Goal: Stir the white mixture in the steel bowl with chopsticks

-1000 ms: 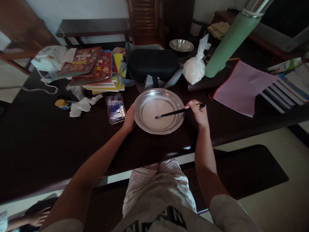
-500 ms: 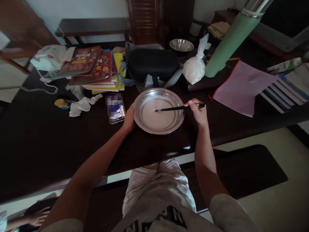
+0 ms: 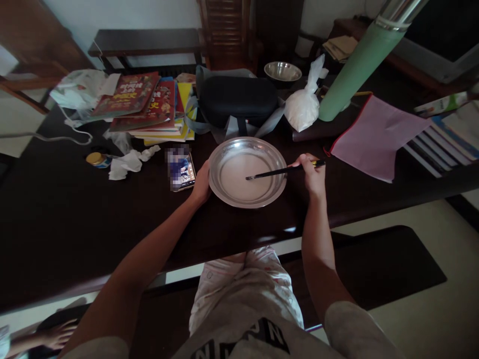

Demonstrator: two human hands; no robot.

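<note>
A wide stainless steel basin [image 3: 216, 174] rests on the dark table, holding a cloudy, whitish liquid [image 3: 237, 172]. My left hand [image 3: 202, 183] grips the basin's left rim, its fingers partly hidden beneath the edge. Pinched in my right hand [image 3: 315, 175], to the right of the basin, are black chopsticks [image 3: 275, 172] with a gold band near the top. They slant across the right rim, and their tips dip into the liquid near the middle. Beside my left hand lies a phone [image 3: 182, 172] with its screen lit.
Behind the basin sit a black case [image 3: 239, 99], a knotted bag of white powder [image 3: 302, 110] and a tall green cylinder [image 3: 359, 75]. Stacked books [image 3: 149, 107], crumpled tissue [image 3: 125, 164] and a small jar [image 3: 98, 159] are on the left. Another person's hand [image 3: 62, 334] shows at lower left.
My right hand has shifted slightly right, and the chopstick tips have moved a little right and toward me in the liquid. My left hand stays on the basin rim.
</note>
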